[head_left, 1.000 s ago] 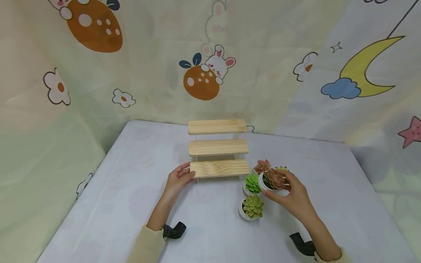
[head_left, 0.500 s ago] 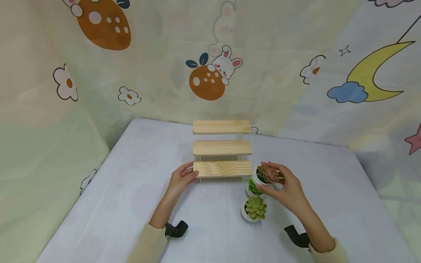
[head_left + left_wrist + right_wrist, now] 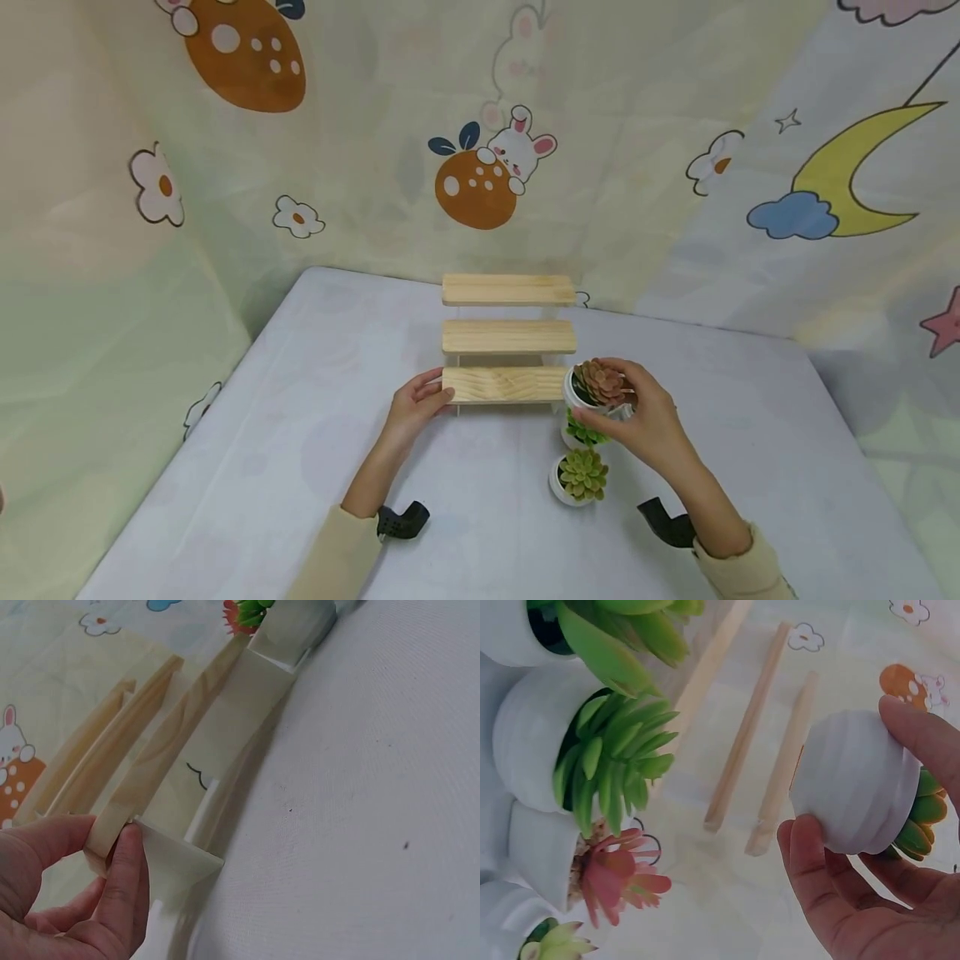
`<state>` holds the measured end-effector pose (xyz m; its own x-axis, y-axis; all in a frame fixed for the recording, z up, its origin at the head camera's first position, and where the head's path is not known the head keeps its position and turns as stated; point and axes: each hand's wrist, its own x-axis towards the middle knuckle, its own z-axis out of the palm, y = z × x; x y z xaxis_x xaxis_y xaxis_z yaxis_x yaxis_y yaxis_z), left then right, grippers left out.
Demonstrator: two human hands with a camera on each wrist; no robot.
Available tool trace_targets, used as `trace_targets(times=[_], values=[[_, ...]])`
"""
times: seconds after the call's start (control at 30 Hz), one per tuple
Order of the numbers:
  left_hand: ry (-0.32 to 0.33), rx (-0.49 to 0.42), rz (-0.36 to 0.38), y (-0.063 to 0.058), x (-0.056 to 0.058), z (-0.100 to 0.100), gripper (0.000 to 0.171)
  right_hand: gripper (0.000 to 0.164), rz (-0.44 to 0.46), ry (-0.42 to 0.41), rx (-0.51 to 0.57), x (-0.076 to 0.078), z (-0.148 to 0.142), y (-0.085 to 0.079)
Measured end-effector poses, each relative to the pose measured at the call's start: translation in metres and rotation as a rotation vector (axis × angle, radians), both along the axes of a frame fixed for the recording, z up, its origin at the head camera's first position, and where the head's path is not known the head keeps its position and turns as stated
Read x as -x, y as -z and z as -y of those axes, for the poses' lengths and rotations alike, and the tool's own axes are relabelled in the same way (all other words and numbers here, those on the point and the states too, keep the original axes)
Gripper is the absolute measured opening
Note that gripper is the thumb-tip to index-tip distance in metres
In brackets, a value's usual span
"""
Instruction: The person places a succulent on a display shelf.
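My left hand [image 3: 413,407] pinches the left end of the lowest board of a three-tier wooden display stand [image 3: 502,385]; thumb above, fingers below, as the left wrist view shows. In my right hand [image 3: 647,417] is a potted succulent [image 3: 602,382] with brownish-pink leaves, gripped round its white pot [image 3: 855,780]. It is held up at the right end of the lowest board, overlapping that end in the head view. Beneath it, a bright green potted succulent [image 3: 585,429] is partly hidden. A yellow-green one [image 3: 582,475] stands nearer to me.
The right wrist view also shows a red-leaved succulent [image 3: 619,874] in a white pot and a pale-leaved one [image 3: 555,943], both beside the green ones. A white cloth covers the table [image 3: 480,517]. Behind it hangs a printed curtain [image 3: 360,150].
My right hand has carried the brownish-pink succulent leftward and slightly away from me, from over the other pots to the board's right end. My left hand keeps its hold on the stand.
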<state>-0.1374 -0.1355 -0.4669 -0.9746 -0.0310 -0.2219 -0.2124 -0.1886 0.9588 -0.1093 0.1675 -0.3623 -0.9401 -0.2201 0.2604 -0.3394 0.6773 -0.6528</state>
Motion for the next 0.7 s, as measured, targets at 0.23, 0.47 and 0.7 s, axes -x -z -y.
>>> trace_targets(times=[0.23, 0.47, 0.7], values=[[-0.009, -0.009, 0.000, 0.001, -0.001, 0.000, 0.049, 0.067, -0.009, -0.027, 0.007, 0.005, 0.007, -0.009], [-0.005, 0.006, -0.021, 0.002, -0.001, 0.001, 0.049, 0.068, -0.039, -0.048, 0.000, 0.014, 0.015, -0.022], [-0.019, 0.002, -0.041, 0.002, -0.001, 0.000, 0.048, 0.068, -0.060, -0.073, -0.001, 0.024, 0.020, -0.038]])
